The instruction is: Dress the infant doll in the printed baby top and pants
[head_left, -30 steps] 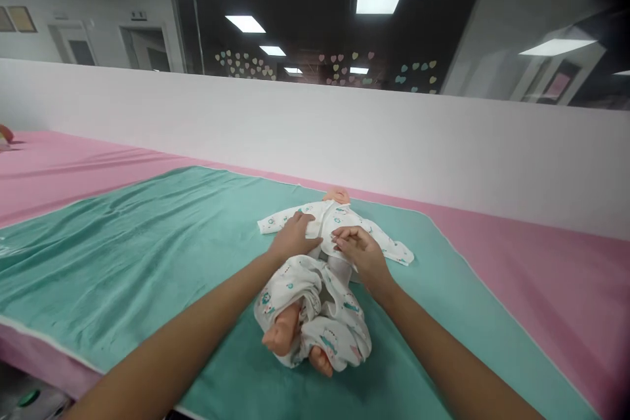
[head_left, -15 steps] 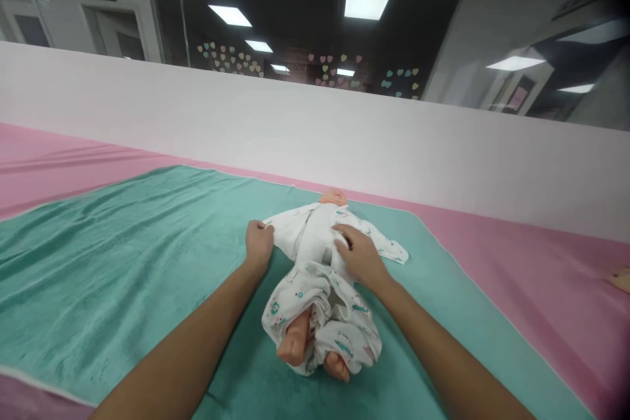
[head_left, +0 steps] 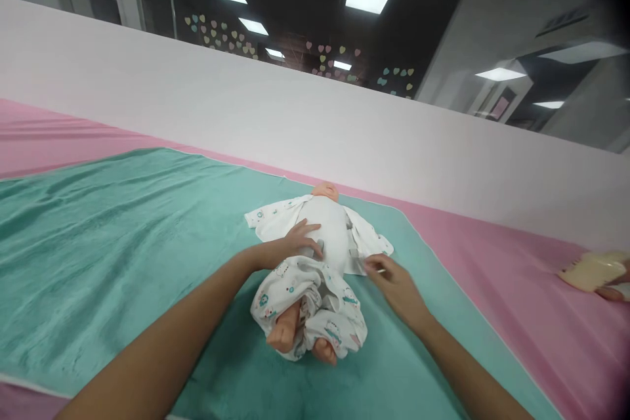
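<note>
A baby doll (head_left: 325,193) lies on its back on a teal blanket (head_left: 207,210), feet toward me. Its white torso (head_left: 331,223) is bare between the two sides of an open white printed jacket (head_left: 367,236). White printed trousers (head_left: 295,285) are bunched around its legs, and both bare feet stick out. My left hand (head_left: 298,243) rests on the torso just above the trousers, fingers spread. By the jacket's lower corner, my right hand (head_left: 396,282) has its thumb and fingers pinched on the jacket's edge.
Pink cloth (head_left: 492,262) lies beneath the blanket. A low white wall (head_left: 295,118) runs behind the doll's head, with a window (head_left: 295,0) bearing heart stickers above. At the right edge is a pale yellow thing (head_left: 593,270), partly cut off, whose kind I cannot make out.
My left hand has let go of the jacket's left side and moved onto the torso. My right hand has moved from the torso to the jacket's right side, drawing it outward.
</note>
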`<state>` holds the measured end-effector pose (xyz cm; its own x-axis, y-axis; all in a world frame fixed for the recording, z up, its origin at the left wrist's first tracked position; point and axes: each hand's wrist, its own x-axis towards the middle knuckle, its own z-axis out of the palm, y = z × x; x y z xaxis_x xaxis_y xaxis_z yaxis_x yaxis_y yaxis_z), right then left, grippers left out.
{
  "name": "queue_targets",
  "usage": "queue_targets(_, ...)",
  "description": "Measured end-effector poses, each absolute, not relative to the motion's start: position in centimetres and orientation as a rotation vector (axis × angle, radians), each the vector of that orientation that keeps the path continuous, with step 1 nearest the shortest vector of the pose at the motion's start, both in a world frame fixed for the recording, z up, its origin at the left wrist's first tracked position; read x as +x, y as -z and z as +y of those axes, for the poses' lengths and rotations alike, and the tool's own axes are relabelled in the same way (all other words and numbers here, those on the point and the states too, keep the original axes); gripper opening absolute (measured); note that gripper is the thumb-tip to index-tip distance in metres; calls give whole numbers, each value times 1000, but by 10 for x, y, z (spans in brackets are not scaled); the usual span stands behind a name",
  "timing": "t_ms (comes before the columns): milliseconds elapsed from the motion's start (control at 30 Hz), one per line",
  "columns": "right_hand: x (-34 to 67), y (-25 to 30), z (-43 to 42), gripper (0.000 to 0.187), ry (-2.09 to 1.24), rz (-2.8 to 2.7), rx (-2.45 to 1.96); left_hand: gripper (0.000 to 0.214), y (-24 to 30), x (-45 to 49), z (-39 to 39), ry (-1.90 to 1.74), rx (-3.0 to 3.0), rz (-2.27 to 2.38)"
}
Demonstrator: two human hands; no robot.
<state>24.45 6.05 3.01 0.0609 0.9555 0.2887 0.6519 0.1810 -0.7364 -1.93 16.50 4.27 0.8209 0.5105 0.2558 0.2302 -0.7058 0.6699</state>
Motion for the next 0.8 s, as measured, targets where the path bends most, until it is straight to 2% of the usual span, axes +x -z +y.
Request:
queue_targets(67,219,-38,65,16,-826,-1891,-1408,21,-53,-27,160,-424,2323,512)
queue_targets(133,204,-42,69,17,-1015,-2001,-1311,17,-60,-31,156,-379,2281,491)
queue_targets(400,203,-43,53,22,-900,-2183,-1221,27,-65,-27,153,-111,2383,491)
queue_targets(600,193,-24,56,20,-625,-1804,-1251,20,-79,-26,141,-53,2371,422)
queue_targets(700,195,-15,61,23,-832,-1539,-1152,13,-80,-25,141,-138,2334,404)
queue_targets(800,199,-17,63,30,-1179,-1401,-1081,16,-72,-22,147,-341,2251,653)
